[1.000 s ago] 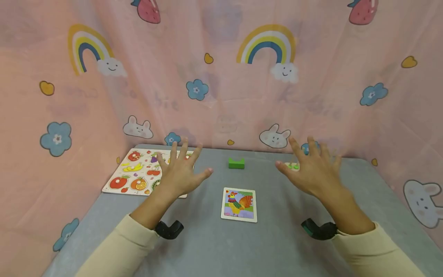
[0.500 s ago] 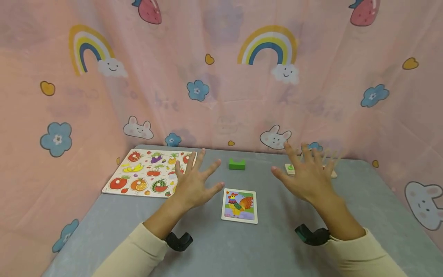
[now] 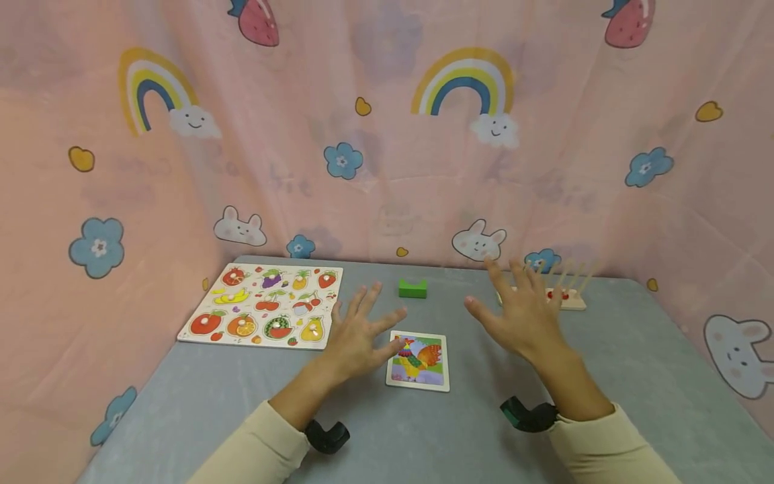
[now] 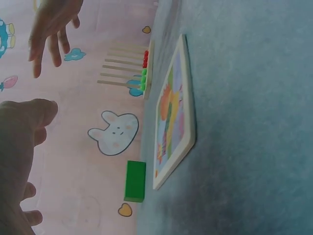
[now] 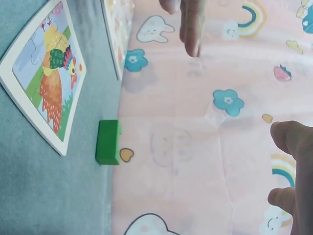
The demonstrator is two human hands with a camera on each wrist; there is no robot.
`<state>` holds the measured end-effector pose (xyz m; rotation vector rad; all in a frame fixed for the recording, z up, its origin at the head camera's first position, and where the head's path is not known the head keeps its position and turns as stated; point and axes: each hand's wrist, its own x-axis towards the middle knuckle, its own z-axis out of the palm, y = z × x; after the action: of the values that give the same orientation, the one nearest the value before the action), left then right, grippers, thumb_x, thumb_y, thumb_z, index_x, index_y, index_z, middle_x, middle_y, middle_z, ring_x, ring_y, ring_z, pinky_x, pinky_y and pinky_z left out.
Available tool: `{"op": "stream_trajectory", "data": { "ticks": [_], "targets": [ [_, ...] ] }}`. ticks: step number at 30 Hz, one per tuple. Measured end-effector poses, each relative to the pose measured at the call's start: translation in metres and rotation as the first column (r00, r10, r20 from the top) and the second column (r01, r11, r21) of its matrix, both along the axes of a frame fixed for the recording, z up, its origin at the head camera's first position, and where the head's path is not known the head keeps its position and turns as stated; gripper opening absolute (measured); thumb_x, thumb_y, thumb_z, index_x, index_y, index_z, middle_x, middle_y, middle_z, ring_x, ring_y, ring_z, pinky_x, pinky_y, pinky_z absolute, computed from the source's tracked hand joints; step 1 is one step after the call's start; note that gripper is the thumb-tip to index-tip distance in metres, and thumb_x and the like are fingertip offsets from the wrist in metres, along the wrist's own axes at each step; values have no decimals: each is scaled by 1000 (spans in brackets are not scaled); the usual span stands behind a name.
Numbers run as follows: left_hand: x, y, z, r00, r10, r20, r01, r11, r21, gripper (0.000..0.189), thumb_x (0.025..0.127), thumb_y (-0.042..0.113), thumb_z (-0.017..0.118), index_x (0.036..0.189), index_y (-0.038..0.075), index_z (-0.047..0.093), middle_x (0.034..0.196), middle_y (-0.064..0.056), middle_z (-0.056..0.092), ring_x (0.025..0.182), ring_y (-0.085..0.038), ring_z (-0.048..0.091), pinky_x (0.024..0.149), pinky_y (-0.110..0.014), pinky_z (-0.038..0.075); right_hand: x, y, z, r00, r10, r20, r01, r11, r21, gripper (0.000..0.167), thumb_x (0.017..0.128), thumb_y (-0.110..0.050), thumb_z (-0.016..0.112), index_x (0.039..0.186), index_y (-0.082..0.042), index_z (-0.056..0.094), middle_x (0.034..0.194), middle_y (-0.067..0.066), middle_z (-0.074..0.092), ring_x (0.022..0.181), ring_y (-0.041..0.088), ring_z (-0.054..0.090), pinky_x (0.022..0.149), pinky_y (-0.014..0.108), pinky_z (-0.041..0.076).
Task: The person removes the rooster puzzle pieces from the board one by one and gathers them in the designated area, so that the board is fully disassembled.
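My left hand (image 3: 355,341) hovers with fingers spread over the table, its thumb overlapping the upper left of a small rooster jigsaw puzzle (image 3: 417,373) in the head view. The wrist views show air beneath both hands. To the puzzle's right, my right hand (image 3: 525,317) is also raised, fingers apart and holding nothing. The puzzle lies flat in a white frame, its rooster picture (image 5: 54,63) plain in the right wrist view. Behind it sits a green block (image 3: 412,289) with a notched top. Part of a wooden peg stand (image 3: 571,300) is hidden behind the right hand.
A white fruit peg-puzzle board (image 3: 256,341) lies at the table's back left. On the peg stand, red and green beads (image 4: 145,68) sit low on thin sticks. A pink patterned curtain (image 3: 387,181) encloses the grey table (image 3: 471,444) at the back and sides.
Both hands have moved inward and somewhat nearer the person, the left going right and the right going left. More of the fruit board and peg stand shows. The objects have stayed put.
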<state>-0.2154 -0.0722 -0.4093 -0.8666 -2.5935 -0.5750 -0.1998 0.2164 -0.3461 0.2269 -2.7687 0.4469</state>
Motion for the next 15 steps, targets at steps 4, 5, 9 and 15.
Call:
{"op": "stream_trajectory", "data": {
  "ticks": [4, 5, 9, 15],
  "targets": [
    [0, 1, -7, 1000, -22, 21, 22, 1000, -17, 45, 90, 46, 62, 133, 32, 61, 156, -15, 22, 139, -39, 21, 99, -70, 12, -1, -3, -6, 1000, 7, 12, -7, 1000, -16, 82, 90, -67, 45, 156, -25, 19, 153, 26, 20, 137, 50, 15, 93, 78, -2],
    [0, 2, -9, 999, -26, 21, 27, 999, -23, 45, 90, 46, 62, 133, 32, 61, 156, -15, 23, 139, -39, 22, 99, -70, 12, -1, -3, -7, 1000, 9, 12, -9, 1000, -20, 82, 90, -66, 45, 156, -25, 20, 153, 25, 20, 136, 50, 15, 94, 78, -1],
    [0, 4, -17, 998, -56, 31, 57, 998, -32, 44, 90, 46, 63, 131, 31, 63, 155, -16, 24, 137, -42, 26, 97, -72, 15, -3, -6, -14, 1000, 19, 10, -19, 999, -34, 82, 90, -66, 46, 156, -25, 21, 154, 24, 19, 135, 51, 16, 94, 78, 2],
    [1, 8, -30, 989, -103, 108, 104, 994, -10, 40, 91, 41, 63, 129, 31, 64, 156, -14, 23, 137, -43, 25, 96, -72, 15, -6, -9, -24, 999, 38, 40, -36, 998, -49, 83, 90, -66, 46, 156, -26, 18, 153, 24, 22, 135, 52, 18, 93, 78, 4]
  ]
}}
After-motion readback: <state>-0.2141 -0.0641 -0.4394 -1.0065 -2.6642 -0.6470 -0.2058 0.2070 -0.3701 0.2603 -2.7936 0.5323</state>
